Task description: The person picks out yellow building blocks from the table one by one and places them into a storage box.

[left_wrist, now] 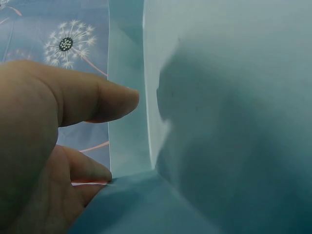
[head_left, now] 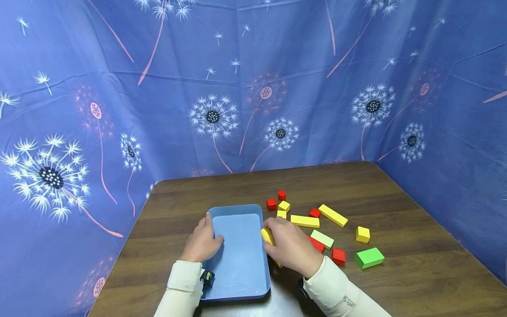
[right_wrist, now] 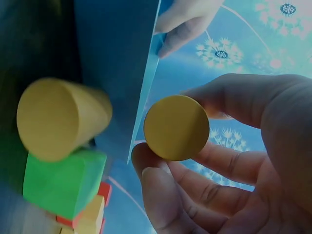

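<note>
A blue tray (head_left: 237, 255) lies on the table in front of me. At its left rim is my left hand (head_left: 202, 241), fingers on the outer side and thumb out over the inside. The left wrist view shows the thumb (left_wrist: 107, 100) nearly straight, fingertips touching the rim. My right hand (head_left: 291, 244) holds a yellow cylinder (right_wrist: 176, 127) between thumb and fingers, just above the tray's right rim. Below that hand, beside the tray, is another yellow cylinder (right_wrist: 48, 119), mostly hidden in the head view.
Right of the tray lie several blocks: a bright green block (head_left: 369, 258), a pale green one (head_left: 322, 239), yellow bars (head_left: 333, 215), yellow cubes (head_left: 362, 234) and red pieces (head_left: 338, 256). A red cylinder (head_left: 281, 195) stands farther back. Blue patterned cloth hangs behind the wooden table (head_left: 428, 273).
</note>
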`<action>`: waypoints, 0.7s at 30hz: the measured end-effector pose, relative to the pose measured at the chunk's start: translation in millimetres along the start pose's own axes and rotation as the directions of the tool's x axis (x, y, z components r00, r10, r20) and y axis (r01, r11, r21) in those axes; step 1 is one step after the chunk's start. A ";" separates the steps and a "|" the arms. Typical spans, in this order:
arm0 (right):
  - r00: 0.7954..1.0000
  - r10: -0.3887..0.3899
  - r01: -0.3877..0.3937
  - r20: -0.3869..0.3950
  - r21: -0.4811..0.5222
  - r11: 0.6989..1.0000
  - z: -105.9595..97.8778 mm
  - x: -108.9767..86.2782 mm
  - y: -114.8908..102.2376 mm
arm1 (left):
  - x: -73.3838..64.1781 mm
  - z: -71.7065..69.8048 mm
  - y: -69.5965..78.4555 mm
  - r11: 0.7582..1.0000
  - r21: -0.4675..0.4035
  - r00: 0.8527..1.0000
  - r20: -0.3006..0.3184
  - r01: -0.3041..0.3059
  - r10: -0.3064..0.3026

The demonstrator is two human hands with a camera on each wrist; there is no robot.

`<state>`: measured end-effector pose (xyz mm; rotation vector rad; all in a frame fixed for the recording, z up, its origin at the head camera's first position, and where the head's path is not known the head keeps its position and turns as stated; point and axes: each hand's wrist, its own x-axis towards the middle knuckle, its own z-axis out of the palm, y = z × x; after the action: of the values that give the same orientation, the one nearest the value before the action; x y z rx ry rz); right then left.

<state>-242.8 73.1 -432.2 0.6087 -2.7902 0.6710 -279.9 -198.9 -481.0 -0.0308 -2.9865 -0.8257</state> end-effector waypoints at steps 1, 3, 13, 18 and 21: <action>1.000 -0.003 0.003 0.007 0.000 1.000 1.1 0.7 -1.2 | 0.2 0.0 0.0 1.000 0.000 1.000 0.001 0.000 0.000; 1.000 -0.012 0.012 0.018 -0.001 1.000 3.3 1.8 -3.7 | 0.4 0.0 0.2 1.000 0.000 1.000 0.000 0.000 0.000; 0.998 -0.050 0.049 0.031 0.034 0.998 8.4 6.3 -12.7 | 1.0 -1.1 2.8 1.000 0.018 1.000 -0.013 0.006 -0.006; 0.998 -0.051 0.049 0.042 0.051 0.997 12.0 7.3 -17.0 | 0.9 -1.4 2.7 1.000 0.025 1.000 -0.014 0.006 -0.006; 0.997 -0.060 0.057 0.040 0.064 0.996 16.1 7.3 -19.1 | 0.2 -1.2 2.5 1.000 0.019 1.000 -0.013 0.010 -0.010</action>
<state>-242.6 47.5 -436.8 0.7215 -2.7866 0.7442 -280.0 -197.4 -478.8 -0.0096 -2.9843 -0.7951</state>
